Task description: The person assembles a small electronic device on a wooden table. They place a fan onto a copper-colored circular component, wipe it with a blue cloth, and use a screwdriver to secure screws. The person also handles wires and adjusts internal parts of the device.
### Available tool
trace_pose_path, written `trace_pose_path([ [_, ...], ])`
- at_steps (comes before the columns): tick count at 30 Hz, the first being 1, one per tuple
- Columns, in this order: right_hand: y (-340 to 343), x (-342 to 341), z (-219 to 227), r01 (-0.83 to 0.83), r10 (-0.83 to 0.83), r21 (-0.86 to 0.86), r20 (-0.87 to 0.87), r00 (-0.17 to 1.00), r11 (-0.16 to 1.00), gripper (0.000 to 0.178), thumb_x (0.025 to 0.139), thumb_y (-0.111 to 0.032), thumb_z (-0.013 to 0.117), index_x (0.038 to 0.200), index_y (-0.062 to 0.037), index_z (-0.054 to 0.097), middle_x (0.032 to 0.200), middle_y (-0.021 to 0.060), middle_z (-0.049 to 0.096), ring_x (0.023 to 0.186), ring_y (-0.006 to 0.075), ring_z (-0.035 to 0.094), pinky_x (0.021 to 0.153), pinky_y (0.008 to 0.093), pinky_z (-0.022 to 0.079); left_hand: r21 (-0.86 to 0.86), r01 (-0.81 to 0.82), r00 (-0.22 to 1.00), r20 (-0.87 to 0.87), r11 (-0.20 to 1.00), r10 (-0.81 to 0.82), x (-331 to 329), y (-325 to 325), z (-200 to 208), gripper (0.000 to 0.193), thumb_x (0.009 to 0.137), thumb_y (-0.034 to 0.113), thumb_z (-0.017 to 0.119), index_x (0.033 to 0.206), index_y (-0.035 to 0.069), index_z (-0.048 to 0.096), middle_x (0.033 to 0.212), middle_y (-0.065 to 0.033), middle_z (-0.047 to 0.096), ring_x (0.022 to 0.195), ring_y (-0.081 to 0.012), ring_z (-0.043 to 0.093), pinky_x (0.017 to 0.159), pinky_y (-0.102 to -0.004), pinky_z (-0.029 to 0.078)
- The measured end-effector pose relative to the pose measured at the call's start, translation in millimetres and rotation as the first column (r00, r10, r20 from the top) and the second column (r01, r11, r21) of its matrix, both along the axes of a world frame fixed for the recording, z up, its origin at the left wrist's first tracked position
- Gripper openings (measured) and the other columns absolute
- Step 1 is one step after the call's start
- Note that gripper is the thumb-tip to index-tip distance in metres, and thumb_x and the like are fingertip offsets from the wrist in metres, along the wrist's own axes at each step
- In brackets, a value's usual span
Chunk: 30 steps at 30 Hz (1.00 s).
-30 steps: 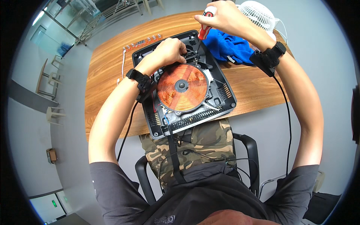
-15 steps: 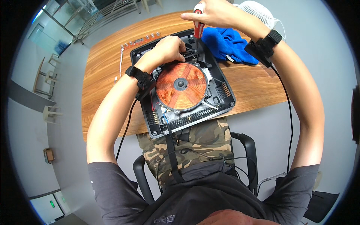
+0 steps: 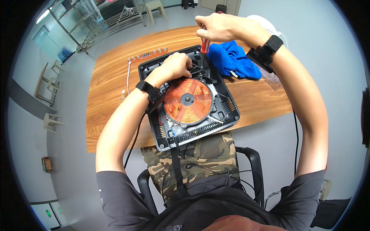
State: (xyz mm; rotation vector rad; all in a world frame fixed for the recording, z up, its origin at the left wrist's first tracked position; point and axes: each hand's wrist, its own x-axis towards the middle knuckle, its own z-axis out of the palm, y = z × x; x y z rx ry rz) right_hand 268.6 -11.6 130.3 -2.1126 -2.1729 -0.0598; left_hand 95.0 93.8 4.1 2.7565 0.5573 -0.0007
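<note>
An opened induction cooker lies on the wooden table, its black housing (image 3: 234, 115) tilted a little and reaching the near edge. Inside it sits a round copper coil (image 3: 175, 107) with a dark centre. My right hand (image 3: 219, 27) is closed round the red-and-white handle of a screwdriver (image 3: 205, 46). The screwdriver stands nearly upright, its shaft pointing down into the far part of the housing; what its tip meets is too small to tell. Beyond the coil, my left hand (image 3: 175, 67) has its fingers curled down among black plastic parts. Its fingertips are partly hidden.
Right of the housing lies a crumpled blue cloth (image 3: 237, 63), with a clear plastic bag (image 3: 271, 79) beside it. A narrow circuit board (image 3: 146, 56) and a white cable (image 3: 128, 77) lie at the far left. A white fan (image 3: 266, 23) stands behind my right forearm.
The whole view has shifted, so the table appears lower. On the screwdriver's handle, my right thumb and fingers have changed position. My left hand stays at the same parts.
</note>
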Motion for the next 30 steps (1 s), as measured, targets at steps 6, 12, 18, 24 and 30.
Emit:
trace_pose_path([
  [6,0,-4,9,-0.095,0.098,-0.025,0.180,0.979,0.995,0.058,0.098,-0.048,0.058,0.088,0.0078,0.067,0.077,0.0263,0.069,0.078,0.0415,0.070,0.072,0.0448,0.057,0.007,-0.015,1.000,0.010,1.000,0.015,-1,-1,-2,0.041,0.067,0.021,0.088,0.102,0.002,0.077,0.096,-0.0167,0.076,0.092,-0.0303,0.074,0.085,-0.0390,0.057],
  [12,-9,-24,17,0.062,-0.055,-0.031,0.194,0.979,0.998,0.063,0.099,-0.051,0.055,0.080,0.0068,0.071,0.079,0.0275,0.070,0.079,0.0440,0.070,0.074,0.0485,0.058,0.014,-0.029,0.999,0.018,0.999,0.028,-2,-2,-1,0.039,0.067,0.022,0.088,0.100,0.004,0.078,0.098,-0.0177,0.076,0.094,-0.0329,0.073,0.086,-0.0403,0.056],
  [18,-3,-11,18,-0.004,0.010,-0.154,0.041,0.999,0.988,0.047,0.096,-0.038,0.062,0.110,0.0060,0.057,0.084,0.0232,0.071,0.081,0.0409,0.070,0.079,0.0494,0.057,-0.012,-0.010,1.000,0.029,1.000,0.010,1,-1,-1,0.041,0.067,0.021,0.090,0.101,0.003,0.077,0.093,-0.0165,0.076,0.090,-0.0302,0.073,0.084,-0.0391,0.056],
  [24,-3,-11,16,0.058,-0.054,-0.153,0.031,0.998,0.987,0.048,0.099,-0.040,0.057,0.092,0.0065,0.069,0.080,0.0229,0.072,0.068,0.0408,0.069,0.068,0.0470,0.057,-0.008,-0.027,0.999,0.021,1.000,0.027,0,1,-4,0.039,0.067,0.023,0.091,0.099,0.006,0.078,0.096,-0.0143,0.076,0.094,-0.0312,0.072,0.085,-0.0404,0.056],
  [30,-6,-22,15,0.104,-0.097,-0.069,0.103,0.990,0.992,0.047,0.096,-0.039,0.059,0.087,0.0056,0.070,0.082,0.0231,0.072,0.081,0.0392,0.070,0.076,0.0461,0.056,0.006,-0.030,0.999,-0.015,1.000,0.030,0,3,-2,0.039,0.066,0.025,0.091,0.098,0.009,0.078,0.098,-0.0130,0.076,0.096,-0.0315,0.072,0.085,-0.0411,0.056],
])
